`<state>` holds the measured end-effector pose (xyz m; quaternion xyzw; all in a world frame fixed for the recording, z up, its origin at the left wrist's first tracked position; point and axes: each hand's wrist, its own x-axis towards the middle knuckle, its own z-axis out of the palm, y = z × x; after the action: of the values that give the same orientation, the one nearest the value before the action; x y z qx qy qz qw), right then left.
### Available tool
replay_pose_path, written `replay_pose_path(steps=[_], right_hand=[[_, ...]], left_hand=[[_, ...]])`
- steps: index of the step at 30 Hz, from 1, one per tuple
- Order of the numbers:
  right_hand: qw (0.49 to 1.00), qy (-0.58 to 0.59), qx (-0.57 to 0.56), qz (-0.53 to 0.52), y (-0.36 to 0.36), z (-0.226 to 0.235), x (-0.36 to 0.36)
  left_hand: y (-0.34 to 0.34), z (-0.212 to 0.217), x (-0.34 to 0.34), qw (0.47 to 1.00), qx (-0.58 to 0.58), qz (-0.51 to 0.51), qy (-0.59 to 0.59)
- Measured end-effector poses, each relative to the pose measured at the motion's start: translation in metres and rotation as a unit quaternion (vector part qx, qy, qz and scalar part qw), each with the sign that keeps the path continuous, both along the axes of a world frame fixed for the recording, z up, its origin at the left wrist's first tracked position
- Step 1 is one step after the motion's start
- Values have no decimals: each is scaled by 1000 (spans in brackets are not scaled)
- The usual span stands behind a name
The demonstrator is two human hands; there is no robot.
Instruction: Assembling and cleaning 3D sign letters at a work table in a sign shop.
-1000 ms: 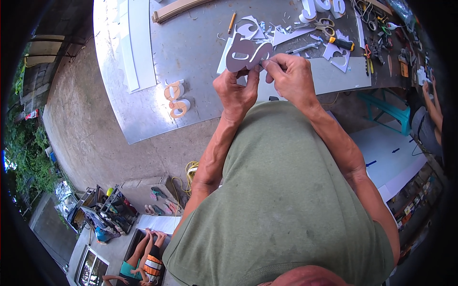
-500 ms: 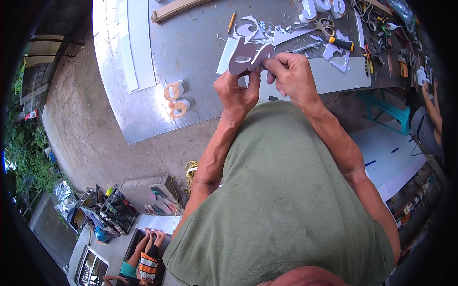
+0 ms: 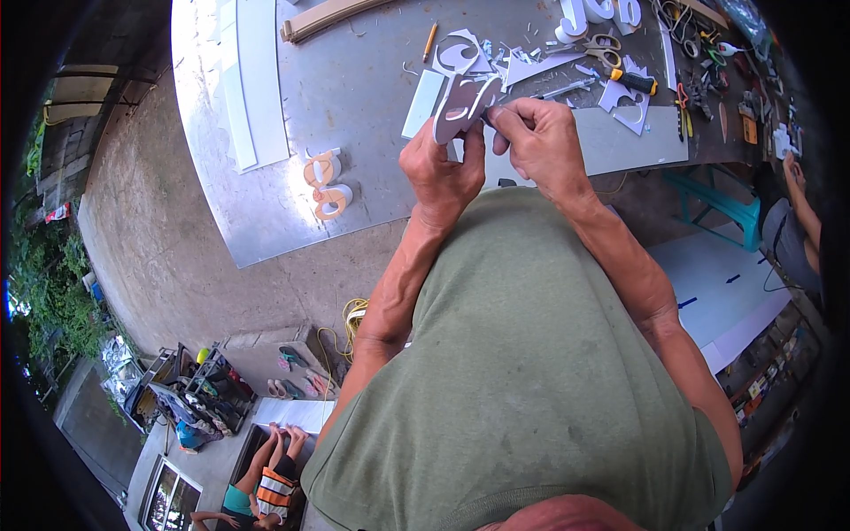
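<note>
Above the near edge of the metal table, my left hand (image 3: 441, 174) is closed on a flat cut-out letter (image 3: 457, 112), brownish-mauve on its face with pale edges and curved openings. The letter stands tilted, its lower part between my thumb and fingers. My right hand (image 3: 542, 142) is closed in a pinch at the letter's right edge. A small dark bit shows at those fingertips, too small to name. Behind the letter lie white cut-out scraps (image 3: 460, 55) and a pale rectangular piece (image 3: 423, 103).
Two joined letter shapes (image 3: 326, 186) stand on the metal table (image 3: 354, 115) at left. A pencil (image 3: 430, 42), scissors (image 3: 605, 50), a yellow-black cutter (image 3: 634, 82) and white letters (image 3: 591, 18) lie farther off. At right are a teal stool (image 3: 722, 205) and another person's arm (image 3: 799, 190).
The letter has tilted in my left hand, turning its face and showing more of its pale edge. My right fingertips stay at its right side. The other person's arm at right has shifted.
</note>
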<state>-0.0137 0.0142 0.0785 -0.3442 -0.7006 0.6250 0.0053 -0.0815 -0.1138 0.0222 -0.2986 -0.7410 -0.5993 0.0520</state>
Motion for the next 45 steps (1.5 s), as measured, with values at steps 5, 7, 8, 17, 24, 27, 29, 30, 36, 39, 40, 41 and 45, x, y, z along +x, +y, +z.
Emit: replay_pose_path(steps=[5,7,8,17,24,27,29,30,36,39,40,41,45], right_hand=[[1000,-7,20,16,4,0,2],[1000,15,-2,12,6,-3,-8],[1000,15,-2,11,4,-1,-5],[1000,22,-11,12,3,3,-7],[999,4,-29,21,8,1,-8],[996,32,64,48,6,5,-6],[989,45,127,58,4,4,-5],[976,84,185,74,3,-3,-9],[916,182,329,143,4,-9,-5],[898,187,365,157,0,-10,-1],[897,183,369,159,-3,-9,0],[898,174,365,173,-1,-7,4],[890,174,382,179,1,-8,-6]], left_hand=[[2,-3,-2,999,25,8,-20],[2,0,-3,999,33,6,-15],[2,1,-3,999,40,4,-11],[2,3,-6,999,23,12,40],[1,5,-4,999,31,14,19],[2,3,-6,999,47,16,-12],[0,3,-5,1000,27,10,-1],[0,3,-7,1000,7,2,13],[-4,10,-5,999,8,-8,-47],[-6,13,-5,998,6,3,-58],[-7,11,-5,998,6,6,-57],[-7,7,-5,997,15,-10,-71],[-5,10,-9,998,27,-16,-59]])
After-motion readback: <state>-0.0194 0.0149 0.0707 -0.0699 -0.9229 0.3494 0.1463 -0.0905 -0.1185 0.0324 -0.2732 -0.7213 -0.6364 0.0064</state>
